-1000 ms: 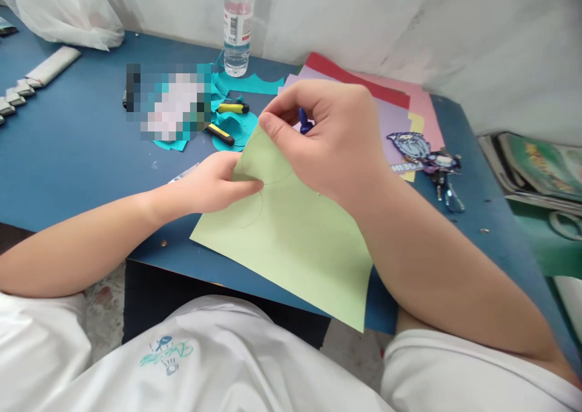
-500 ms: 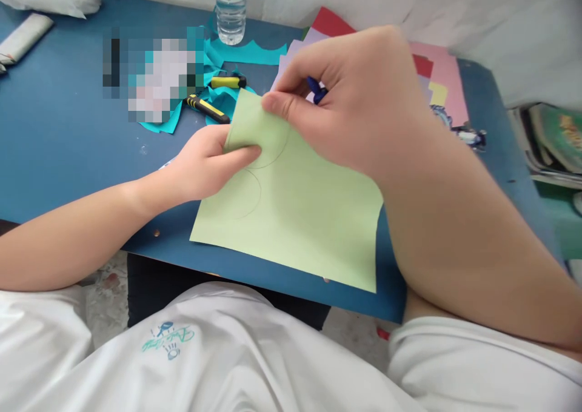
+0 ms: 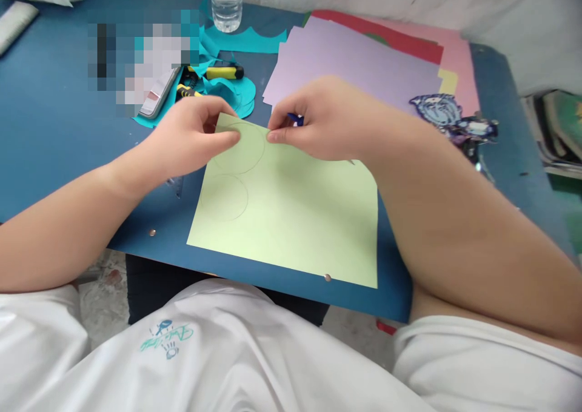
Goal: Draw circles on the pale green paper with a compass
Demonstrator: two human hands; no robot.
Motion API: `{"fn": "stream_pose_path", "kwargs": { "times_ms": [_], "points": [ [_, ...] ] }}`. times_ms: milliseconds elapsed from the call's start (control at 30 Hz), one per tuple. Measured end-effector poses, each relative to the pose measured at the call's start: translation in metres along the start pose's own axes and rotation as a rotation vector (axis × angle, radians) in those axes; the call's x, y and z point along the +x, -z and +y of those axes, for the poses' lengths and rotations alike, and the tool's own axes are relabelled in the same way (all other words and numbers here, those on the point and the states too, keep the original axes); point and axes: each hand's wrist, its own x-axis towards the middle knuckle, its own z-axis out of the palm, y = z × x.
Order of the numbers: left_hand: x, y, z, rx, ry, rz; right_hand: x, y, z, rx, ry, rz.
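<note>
A light green sheet of paper (image 3: 291,218) lies near the table's front edge, with two pencil-like circles drawn on its left part. My left hand (image 3: 195,130) grips its upper left corner, thumb on top and fingers behind. My right hand (image 3: 327,118) pinches the sheet's top edge between thumb and index finger. Tucked in that same hand is a dark blue object (image 3: 296,119), mostly hidden by the fingers. A thin pointed tip (image 3: 351,162) shows below the right hand; I cannot tell its kind. Under my left wrist, a clear ruler-like piece (image 3: 176,186) peeks out.
Behind my hands lie purple sheets (image 3: 354,54), a red sheet (image 3: 427,54) and pink paper (image 3: 466,73). Teal scraps (image 3: 240,39), a yellow-black cutter (image 3: 225,72), a phone (image 3: 159,94) and a water bottle (image 3: 226,6) stand further back. Shiny cut-outs (image 3: 439,109) lie right.
The green sheet's folded-up top corner has come down flatter, showing both circles. My right hand has moved lower, and my left hand has shifted up and left along the corner.
</note>
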Motion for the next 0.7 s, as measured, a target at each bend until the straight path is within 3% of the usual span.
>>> {"fn": "stream_pose_path", "kwargs": {
  "times_ms": [100,233,500,700],
  "points": [
    [0.004,0.012,0.002,0.253,-0.15,-0.024,0.005,-0.017,0.007,0.034,0.047,-0.136],
    [0.011,0.019,0.0,0.392,-0.124,-0.093,0.01,-0.024,0.01,0.057,0.066,-0.157],
    [0.031,0.029,-0.026,0.458,-0.099,-0.069,0.008,-0.007,0.015,-0.099,-0.021,-0.271],
    [0.024,0.033,-0.015,0.516,-0.078,-0.004,0.01,-0.002,0.025,-0.163,0.022,-0.271]
  ]
}}
